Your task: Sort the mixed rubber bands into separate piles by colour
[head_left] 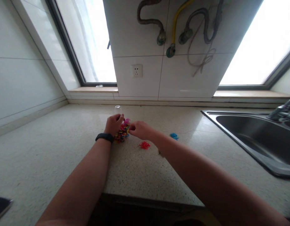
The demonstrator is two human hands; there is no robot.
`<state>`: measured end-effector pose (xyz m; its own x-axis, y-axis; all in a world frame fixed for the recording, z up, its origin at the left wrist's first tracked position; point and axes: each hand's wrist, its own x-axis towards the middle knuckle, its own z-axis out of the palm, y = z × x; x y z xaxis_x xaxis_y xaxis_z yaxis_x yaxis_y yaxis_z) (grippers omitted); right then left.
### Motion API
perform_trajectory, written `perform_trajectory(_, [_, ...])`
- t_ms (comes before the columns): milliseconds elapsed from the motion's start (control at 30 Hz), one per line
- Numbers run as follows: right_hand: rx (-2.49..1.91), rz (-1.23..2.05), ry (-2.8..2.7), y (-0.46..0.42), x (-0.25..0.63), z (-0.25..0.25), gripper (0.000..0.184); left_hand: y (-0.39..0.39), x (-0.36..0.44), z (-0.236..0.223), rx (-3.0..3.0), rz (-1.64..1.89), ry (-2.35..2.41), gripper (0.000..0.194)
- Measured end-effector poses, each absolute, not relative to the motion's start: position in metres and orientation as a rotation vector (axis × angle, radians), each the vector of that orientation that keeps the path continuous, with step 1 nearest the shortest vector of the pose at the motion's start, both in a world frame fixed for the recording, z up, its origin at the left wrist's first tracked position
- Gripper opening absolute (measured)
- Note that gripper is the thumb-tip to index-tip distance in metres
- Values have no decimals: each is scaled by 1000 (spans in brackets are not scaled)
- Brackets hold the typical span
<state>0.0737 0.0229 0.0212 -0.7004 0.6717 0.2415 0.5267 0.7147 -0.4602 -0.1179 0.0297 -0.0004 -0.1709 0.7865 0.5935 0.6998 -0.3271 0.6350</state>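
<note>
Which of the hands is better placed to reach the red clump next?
Probably the right hand: it is close to the red clump, while the left hand is farther off, at the left side of the multicoloured pile.

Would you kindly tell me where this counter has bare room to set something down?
Bare counter lies between the blue clump and sink, and between the left wall and left forearm. The multicoloured pile is crowded by the left hand and right hand.

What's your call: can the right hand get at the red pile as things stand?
Probably yes: the red pile lies on the counter near the right hand, with nothing visible between them.
</note>
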Motion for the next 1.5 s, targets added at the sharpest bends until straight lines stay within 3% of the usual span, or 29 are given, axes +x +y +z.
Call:
perform_trajectory(467, [-850, 1184, -1958, 5, 166, 45, 27, 23, -108, 3, 2266, 1261, 1802, 44])
perform_trajectory(900, [-668, 1350, -1412, -20, 257, 34, 23, 17, -95, 4, 2395, 1080, 1761, 45])
perform_trajectory(1367, [-640, 1393, -1609, -26, 255, 27, 20, -39, -18, 39, 2584, 1004, 1175, 21])
perform_trajectory(1500, [-658, 1412, -1682, -27, 251, 26, 19, -52, 3, 37, 2496, 1054, 1049, 23])
